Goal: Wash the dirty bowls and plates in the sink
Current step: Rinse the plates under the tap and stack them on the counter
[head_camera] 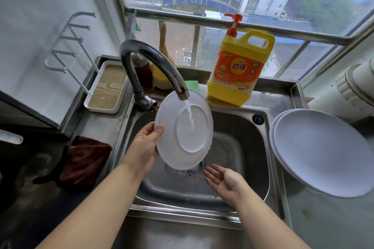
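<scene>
Sink [251, 147]: steel basin at centre, water pooling round the drain.
Stacked plates [321, 151]: white, on the worktop at 3 o'clock of the sink.
Plate [183, 131]: white, tilted, underside up beneath the running tap [153, 66].
Detergent jug [240, 70]: yellow, at 12 o'clock on the sink's rim.
Left hand [144, 145]: grips the plate's edge at 9 o'clock.
Right hand [224, 180]: palm up, fingers spread, holding nothing, at 5 o'clock of the plate.

The left hand [146, 146] gripped a white plate [183, 130] by its nine-o'clock rim, tilted underside-up beneath the running faucet [153, 66] above the sink [251, 147]. The right hand [223, 180] hovered palm-up at five o'clock of the plate. Stacked white plates [321, 151] lay at three o'clock, a yellow detergent bottle [238, 68] at one o'clock.
</scene>
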Demonstrator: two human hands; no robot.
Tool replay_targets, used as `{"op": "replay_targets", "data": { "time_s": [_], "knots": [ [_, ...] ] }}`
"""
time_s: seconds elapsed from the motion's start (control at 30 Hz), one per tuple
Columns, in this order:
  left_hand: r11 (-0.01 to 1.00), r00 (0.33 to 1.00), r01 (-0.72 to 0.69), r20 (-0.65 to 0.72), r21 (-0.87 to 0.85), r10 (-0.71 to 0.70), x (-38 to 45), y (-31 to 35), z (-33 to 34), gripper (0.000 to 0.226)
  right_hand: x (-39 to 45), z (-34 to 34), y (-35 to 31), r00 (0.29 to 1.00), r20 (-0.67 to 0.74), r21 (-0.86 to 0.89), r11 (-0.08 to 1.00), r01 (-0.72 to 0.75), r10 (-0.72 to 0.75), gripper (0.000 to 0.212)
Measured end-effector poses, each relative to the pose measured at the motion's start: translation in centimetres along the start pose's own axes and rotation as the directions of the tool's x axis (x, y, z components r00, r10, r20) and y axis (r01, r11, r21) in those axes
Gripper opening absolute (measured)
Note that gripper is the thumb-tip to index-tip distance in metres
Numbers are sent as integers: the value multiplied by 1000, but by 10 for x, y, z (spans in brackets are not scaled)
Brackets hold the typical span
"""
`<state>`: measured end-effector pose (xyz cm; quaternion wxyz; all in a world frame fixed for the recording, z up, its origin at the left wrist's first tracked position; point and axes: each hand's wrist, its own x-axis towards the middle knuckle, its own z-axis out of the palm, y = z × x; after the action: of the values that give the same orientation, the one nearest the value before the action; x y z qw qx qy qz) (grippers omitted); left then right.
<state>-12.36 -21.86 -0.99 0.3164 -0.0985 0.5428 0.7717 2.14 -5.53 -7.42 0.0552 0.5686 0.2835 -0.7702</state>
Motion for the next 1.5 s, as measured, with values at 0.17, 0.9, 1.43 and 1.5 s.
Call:
{"op": "replay_targets", "data": {
  "time_s": [0.17, 0.9, 1.43, 1.5],
  "knots": [
    [999, 998, 17, -67, -46, -20, -7, 5, -24, 17, 0, 13, 4, 999, 28, -31, 999, -21, 22, 41],
    [962, 961, 266, 58, 69, -270, -30, -38, -29, 21, -19, -21, -14, 976, 5, 202, 956, 210, -216, 27],
    [871, 904, 425, -67, 246, -422, -2, -53, -8, 22, -34, -38, -23, 900, -17, 33, 899, 437, -436, 24],
    [864, 893, 449, -103, 228, -437, 2, -52, -11, 23, -45, -30, -24, 877, 17, -113, 870, 479, -481, 21]
  ]
}}
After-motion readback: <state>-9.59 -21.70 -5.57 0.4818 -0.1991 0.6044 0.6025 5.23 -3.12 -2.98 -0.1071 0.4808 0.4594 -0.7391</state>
